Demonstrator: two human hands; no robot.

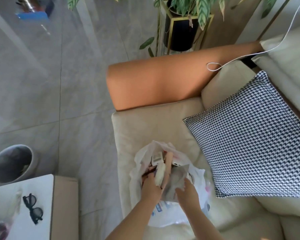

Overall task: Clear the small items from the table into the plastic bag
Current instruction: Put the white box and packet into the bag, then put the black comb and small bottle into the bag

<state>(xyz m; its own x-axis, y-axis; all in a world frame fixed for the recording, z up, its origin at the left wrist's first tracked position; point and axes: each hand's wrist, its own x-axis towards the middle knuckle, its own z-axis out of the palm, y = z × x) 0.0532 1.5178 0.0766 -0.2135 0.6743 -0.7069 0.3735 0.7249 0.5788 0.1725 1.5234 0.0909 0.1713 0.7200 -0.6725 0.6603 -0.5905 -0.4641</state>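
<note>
A thin white plastic bag point(140, 158) lies open on the cream sofa seat point(145, 129), holding several small items, among them a white remote control point(157, 157) and a white box point(179, 162). My left hand point(150, 185) reaches into the bag's mouth and grips a pale cloth-like item point(160, 175). My right hand point(187, 191) holds a grey pouch-like item point(177, 175) at the bag's right side. Black sunglasses point(32, 207) lie on the white table point(45, 187) at the lower left.
A houndstooth cushion point(249, 135) leans on the sofa right of the bag. An orange armrest point(163, 80) lies beyond the seat, with a white cable point(213, 66) across it. A grey bin point(12, 162) stands on the tiled floor by the table. A potted plant point(180, 28) stands behind.
</note>
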